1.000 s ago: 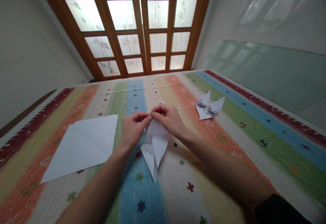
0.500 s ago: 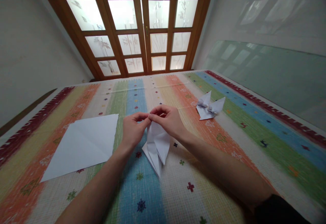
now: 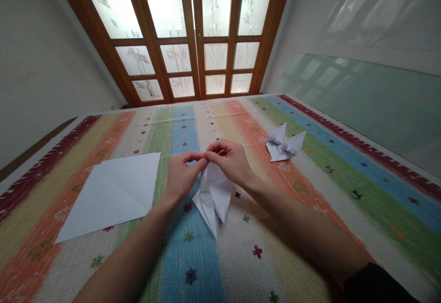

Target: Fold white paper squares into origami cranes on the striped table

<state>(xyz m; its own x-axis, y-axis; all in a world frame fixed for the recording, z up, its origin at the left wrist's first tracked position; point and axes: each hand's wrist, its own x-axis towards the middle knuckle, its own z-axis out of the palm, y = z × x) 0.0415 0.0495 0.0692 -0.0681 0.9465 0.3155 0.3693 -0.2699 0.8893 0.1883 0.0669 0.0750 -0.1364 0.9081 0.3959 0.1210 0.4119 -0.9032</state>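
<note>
A folded white paper was held over the middle of the striped tablecloth, with its pointed ends directed toward the near side. Its far end was pinched between the fingertips of the left hand and the right hand, which were brought together there; whether its lower points were rested on the cloth could not be told. A flat white sheet was laid to the left, and a second folded paper was set well apart to the right. Beyond the table, wooden doors were seen.
</note>
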